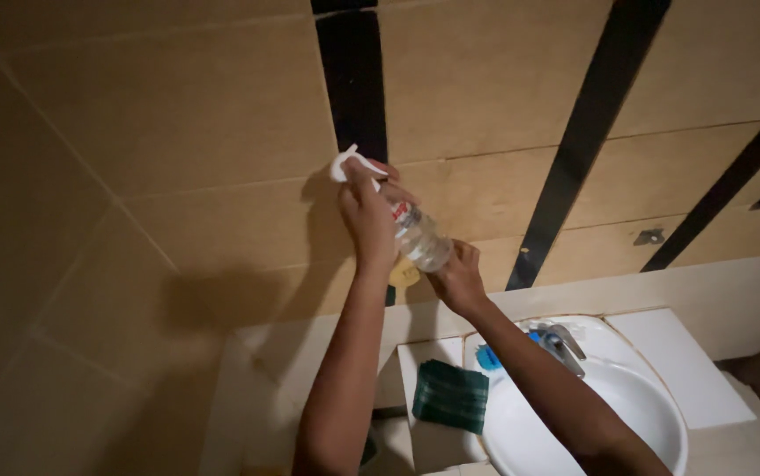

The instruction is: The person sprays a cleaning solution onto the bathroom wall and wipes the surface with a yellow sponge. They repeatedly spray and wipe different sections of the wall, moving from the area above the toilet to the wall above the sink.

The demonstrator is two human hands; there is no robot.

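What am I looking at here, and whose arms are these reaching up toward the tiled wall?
There is no machine here: the one picture comes from a camera worn on a person's head, looking down along their own two bare arms. The left hand is raised against the tan tiled wall and pinches something small and white at the top of a clear plastic bottle, perhaps its spray head or a bit of cloth; the dim light makes it hard to tell. The right hand holds the bottle's lower end. Below them is a white washbasin with a metal tap, a blue thing beside the tap, and a dark green folded cloth lying on the ledge left of the basin.
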